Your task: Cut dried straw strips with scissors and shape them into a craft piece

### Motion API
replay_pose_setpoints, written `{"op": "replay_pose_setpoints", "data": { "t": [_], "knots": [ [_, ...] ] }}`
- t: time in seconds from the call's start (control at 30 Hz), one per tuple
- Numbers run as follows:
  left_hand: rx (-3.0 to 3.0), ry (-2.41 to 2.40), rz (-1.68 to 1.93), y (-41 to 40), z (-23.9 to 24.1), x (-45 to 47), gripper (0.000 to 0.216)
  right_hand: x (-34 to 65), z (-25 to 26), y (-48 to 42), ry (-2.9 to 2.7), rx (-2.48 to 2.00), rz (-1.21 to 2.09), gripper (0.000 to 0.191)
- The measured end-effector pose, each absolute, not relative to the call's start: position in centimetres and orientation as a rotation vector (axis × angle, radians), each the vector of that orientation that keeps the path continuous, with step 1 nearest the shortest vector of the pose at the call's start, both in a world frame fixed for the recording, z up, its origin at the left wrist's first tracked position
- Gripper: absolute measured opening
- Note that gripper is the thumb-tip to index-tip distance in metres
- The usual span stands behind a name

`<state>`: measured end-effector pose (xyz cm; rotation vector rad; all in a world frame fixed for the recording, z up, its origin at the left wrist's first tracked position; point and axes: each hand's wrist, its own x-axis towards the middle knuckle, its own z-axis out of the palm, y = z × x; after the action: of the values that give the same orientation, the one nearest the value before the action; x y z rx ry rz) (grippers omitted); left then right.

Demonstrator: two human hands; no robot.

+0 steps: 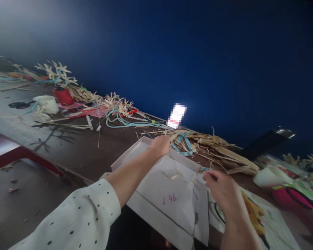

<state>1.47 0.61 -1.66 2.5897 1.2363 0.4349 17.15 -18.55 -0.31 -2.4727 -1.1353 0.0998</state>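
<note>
A shallow white cardboard box lid (156, 194) with "2.46." written in pink tilts in front of me. Small pale scraps (176, 173) lie on it. My left hand (160, 145) reaches over its far edge with closed fingers, beside pale dried husk strips and a blue ribbon (185, 146). What it grips is hidden by the hand. My right hand (223, 189) is at the lid's right corner, thumb and fingers pinched together. Anything between them is too small to make out. A long bundle of dried husks (221, 152) lies beyond it.
On the brown table (104, 149), black scissors (21, 104), a white cup (47, 104), a red spool (64, 95) and husk flowers (118, 102) spread left. Another white cup (272, 176) and a pink pouch (292, 198) are right. A blue wall (146, 52) rises behind.
</note>
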Motion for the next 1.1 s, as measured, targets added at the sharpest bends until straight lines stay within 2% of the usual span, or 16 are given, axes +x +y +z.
{"op": "replay_pose_setpoints", "data": {
  "t": [0.3, 0.73, 1.0, 1.1],
  "knots": [
    [2.493, 1.276, 0.576, 1.4, -2.6, 1.3, 0.022, 15.1, -2.4, -18.2, -1.362, -2.598, 0.075, 0.027],
    [2.467, 1.170, 0.732, 2.2, -4.2, 1.0, 0.020, 14.4, -1.0, -15.0, -1.283, -2.812, 0.189, 0.026],
    [2.467, 1.120, 0.763, 2.4, -4.5, 1.0, 0.021, 13.3, -2.2, -12.4, -1.438, -2.488, 0.320, 0.019],
    [2.454, 1.121, 0.785, 2.4, -4.5, 1.0, 0.022, 12.7, -1.5, -11.5, -1.426, -2.305, 0.442, 0.024]
  ]
}}
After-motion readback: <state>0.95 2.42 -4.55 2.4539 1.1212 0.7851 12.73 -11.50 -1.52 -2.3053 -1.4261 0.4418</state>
